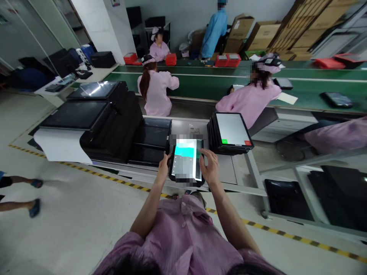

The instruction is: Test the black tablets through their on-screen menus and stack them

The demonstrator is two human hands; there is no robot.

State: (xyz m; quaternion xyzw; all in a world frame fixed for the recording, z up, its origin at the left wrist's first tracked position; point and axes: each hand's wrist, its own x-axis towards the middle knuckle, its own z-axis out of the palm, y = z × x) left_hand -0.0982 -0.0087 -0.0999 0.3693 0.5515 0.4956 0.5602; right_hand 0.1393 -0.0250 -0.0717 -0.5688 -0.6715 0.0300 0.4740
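Observation:
A tablet (185, 162) with a lit screen in teal, white and grey lies in front of me, low over the grey cart top. My left hand (163, 168) is closed on its left edge, the thumb along the side. On the other side, my right hand (211, 166) has its fingers stretched over the right part of the screen; whether the tips touch the glass I cannot tell. Just right of this hand stands a stack of tablets (233, 129), the top one showing a white screen with a green and a red corner.
Tall stacks of black tablets (77, 114) and flatter dark ones (151, 133) fill the cart's left. Beyond runs a green conveyor (197, 82) with co-workers (157, 89) in pink and red boxes (227, 60). A lower rack (289, 198) at right holds dark panels.

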